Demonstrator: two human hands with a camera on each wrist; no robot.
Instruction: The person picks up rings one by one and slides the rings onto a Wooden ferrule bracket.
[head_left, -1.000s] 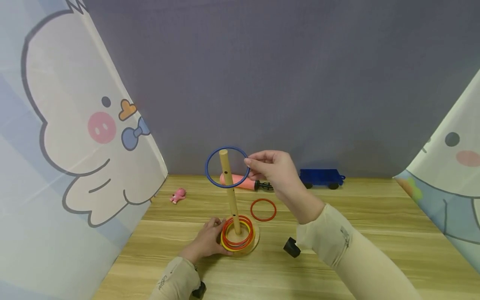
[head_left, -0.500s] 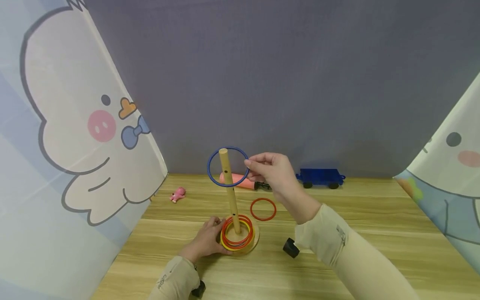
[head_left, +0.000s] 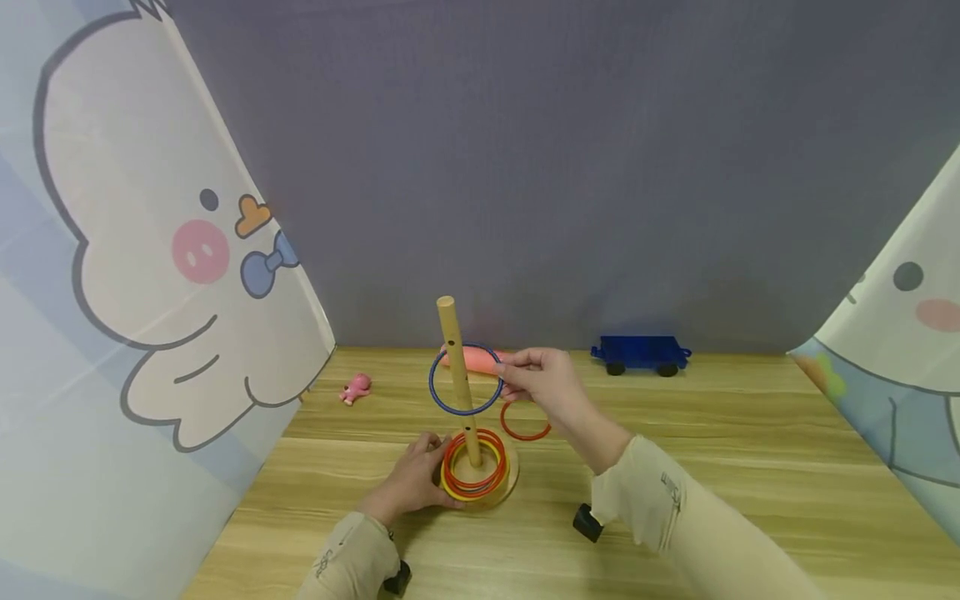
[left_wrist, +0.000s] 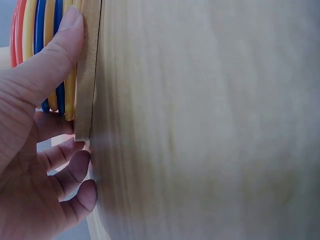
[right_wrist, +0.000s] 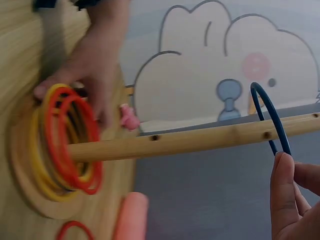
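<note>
My right hand [head_left: 551, 385] pinches a blue ring [head_left: 432, 379] between thumb and fingers. The ring encircles the upright wooden post [right_wrist: 200, 142] partway down from its top. On the round wooden base [left_wrist: 88, 75] lies a stack of red, yellow and blue rings [left_wrist: 39, 45], with red ones uppermost. My left hand [head_left: 412, 479] holds the left side of this ring-toss stand. Its thumb [left_wrist: 62, 47] lies across the stacked rings, and its other fingers curl by the base's edge.
A loose red ring [head_left: 527, 437] lies right of the stand on the wooden table [head_left: 712, 467]. Behind the post is a salmon-coloured cylinder [head_left: 482, 360], partly covered by the right hand. A small pink figure [head_left: 356, 389] sits back left, a blue toy wagon [head_left: 640, 353] back right.
My right hand has lowered the blue ring from around the post's top to roughly mid-height. The left hand and the stacked rings have stayed in place.
</note>
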